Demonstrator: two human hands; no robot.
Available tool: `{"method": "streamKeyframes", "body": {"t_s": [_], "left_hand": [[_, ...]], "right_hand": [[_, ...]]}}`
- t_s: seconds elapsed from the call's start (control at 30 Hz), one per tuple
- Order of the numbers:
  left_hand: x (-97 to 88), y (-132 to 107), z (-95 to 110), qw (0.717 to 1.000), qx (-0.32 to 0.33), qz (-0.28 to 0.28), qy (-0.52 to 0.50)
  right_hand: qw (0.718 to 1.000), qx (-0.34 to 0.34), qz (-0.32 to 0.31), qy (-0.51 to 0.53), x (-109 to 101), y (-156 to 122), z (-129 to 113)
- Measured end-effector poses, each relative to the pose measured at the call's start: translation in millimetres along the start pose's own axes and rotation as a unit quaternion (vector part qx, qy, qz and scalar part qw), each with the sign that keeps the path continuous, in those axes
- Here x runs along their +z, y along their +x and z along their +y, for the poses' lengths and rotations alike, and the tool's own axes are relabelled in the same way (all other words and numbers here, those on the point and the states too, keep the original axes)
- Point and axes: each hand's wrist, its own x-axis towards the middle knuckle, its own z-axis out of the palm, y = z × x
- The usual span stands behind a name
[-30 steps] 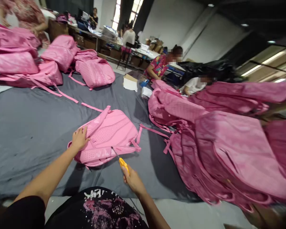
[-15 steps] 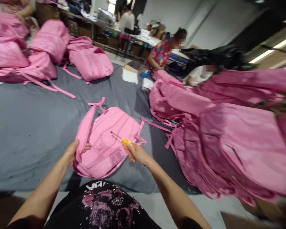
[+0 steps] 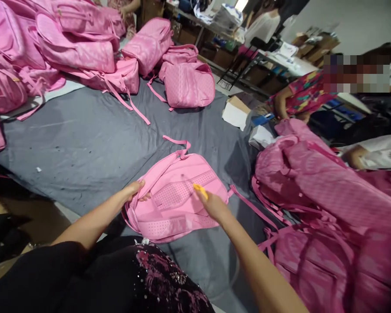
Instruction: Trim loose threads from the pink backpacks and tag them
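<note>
A pink backpack [image 3: 195, 200] lies on the grey cloth in front of me, its padded back panel and straps facing up. My left hand [image 3: 135, 191] is closed around the shoulder strap [image 3: 154, 174] at its left side. Over the right part of the panel, my right hand [image 3: 211, 204] grips yellow-handled thread snips [image 3: 200, 190]. Their thin blades are blurred and point up and left, above the perforated panel. Whether the tip touches the fabric I cannot tell.
Pink backpacks are piled at the far left [image 3: 84, 52] and along the right [image 3: 329, 182]. The grey cloth [image 3: 68, 143] spreads over the work surface. A cardboard box [image 3: 236, 113] stands at the back. A person in a flowered top [image 3: 308, 93] works behind the right pile.
My view has swung right and tilted. The left strap now lies lower, nearer the back panel. My left hand still holds it, and the snips remain in my right hand.
</note>
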Motion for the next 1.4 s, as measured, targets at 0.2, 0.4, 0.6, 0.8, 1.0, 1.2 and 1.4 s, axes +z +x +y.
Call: {"method": "streamKeyframes", "body": {"t_s": [0.2,0.4,0.6,0.8,1.0,1.2,1.4], "left_hand": [[44.9,-21.9,-30.0,0.903,0.200,0.156,0.347],[62.4,-44.7,-35.9,0.663,0.294,0.174,0.667],[90.5,-78.0,-54.3,0.633,0.423,0.015,0.649],[111.9,-68.6,-87.0,0.679,0.358,-0.052,0.639],[78.4,-40.4,-51.3,0.957,0.168,0.011,0.238],[117.8,-54.9,-81.3,0.867,0.281,0.088,0.402],[143.9,-57.4,-97.8,0.618,0.311,0.133,0.709]], "right_hand": [[0.999,-0.029,0.037,0.010,-17.7,-9.1,-14.0],[0.998,-0.035,-0.046,-0.031,-30.1,-29.4,30.0],[0.997,0.032,-0.030,-0.056,-35.2,-56.8,74.5],[0.992,0.116,-0.042,-0.009,-27.2,-99.9,97.4],[0.987,0.141,0.017,0.073,-9.5,-137.3,106.5],[0.984,0.030,-0.135,0.114,1.0,-139.2,93.7],[0.995,0.101,0.003,0.002,1.6,-131.5,104.8]]}}
